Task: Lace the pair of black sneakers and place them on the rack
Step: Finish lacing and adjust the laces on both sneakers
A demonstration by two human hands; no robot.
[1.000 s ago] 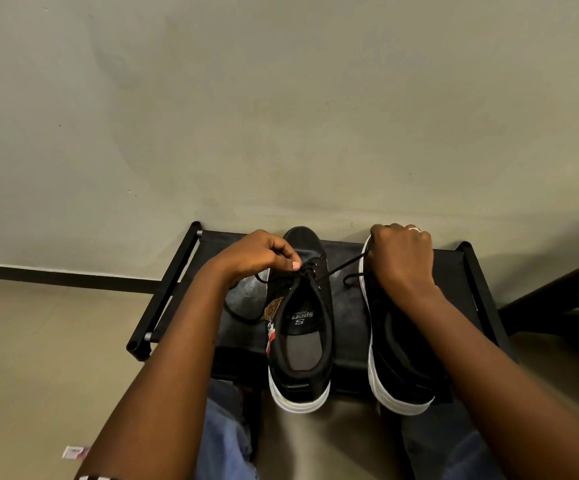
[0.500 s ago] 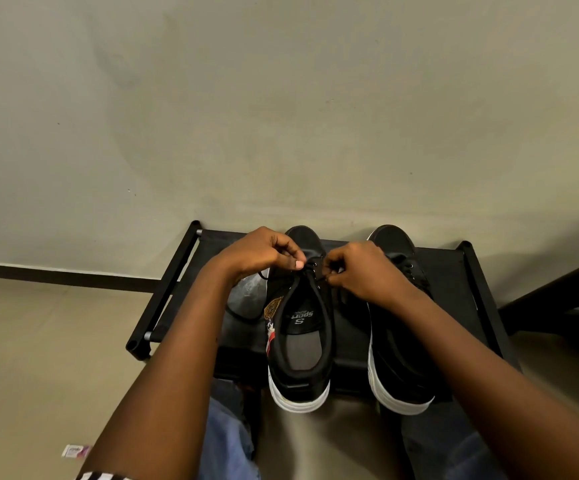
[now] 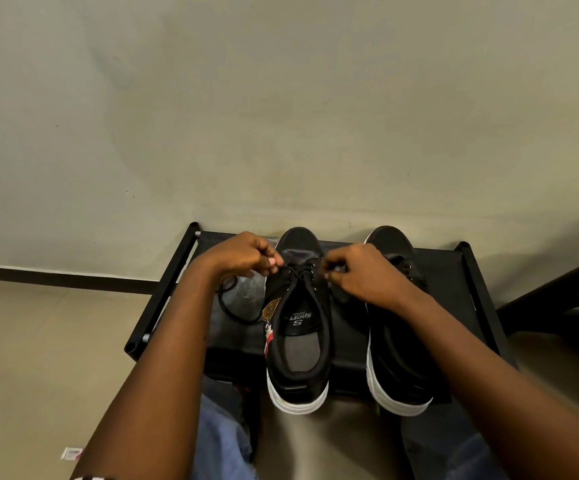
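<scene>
our left hand (image 3: pixel 246 256) and right hand (image 3: pixel 360 271) each pinch a lace end (image 3: pixel 290 271) above the left sneaker (image 3: pixel 296 341) on the rack (image 3: pixel 471 289), its mate (image 3: pixel 395 358) just right of our right-hand grip.

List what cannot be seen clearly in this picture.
Head view:
- Lace ends: hidden inside the left hand and right hand.
- Right sneaker lacing and opening: mostly covered by the right forearm.
- Paper scrap on the floor: print too small.
</scene>
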